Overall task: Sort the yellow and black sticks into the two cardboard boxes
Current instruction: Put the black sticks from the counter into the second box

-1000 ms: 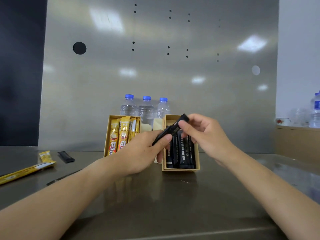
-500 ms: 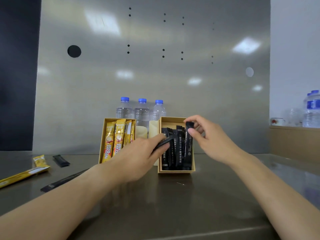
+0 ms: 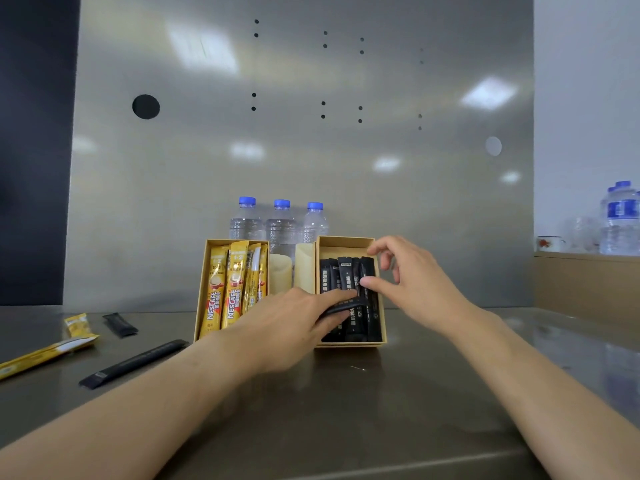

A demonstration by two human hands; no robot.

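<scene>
Two cardboard boxes stand side by side on the steel counter. The left box (image 3: 202,292) holds several yellow sticks (image 3: 236,282). The right box (image 3: 346,242) holds several black sticks (image 3: 346,271). My left hand (image 3: 287,327) grips a black stick (image 3: 343,306) lying crosswise over the right box. My right hand (image 3: 412,278) hovers above the same box, fingers spread, its thumb touching the tops of the standing black sticks. On the counter to the left lie a loose black stick (image 3: 133,363), a yellow stick (image 3: 45,355), a short yellow piece (image 3: 78,324) and a short black piece (image 3: 119,324).
Three water bottles (image 3: 281,225) with blue caps stand behind the boxes against the steel back wall. Two cream cylinders (image 3: 292,271) sit between the boxes. At the right, a wooden ledge (image 3: 585,271) carries more bottles and a small cup (image 3: 550,243).
My right hand has let go of its black stick inside the right box and spread its fingers. My left hand has lowered its black stick onto that box.
</scene>
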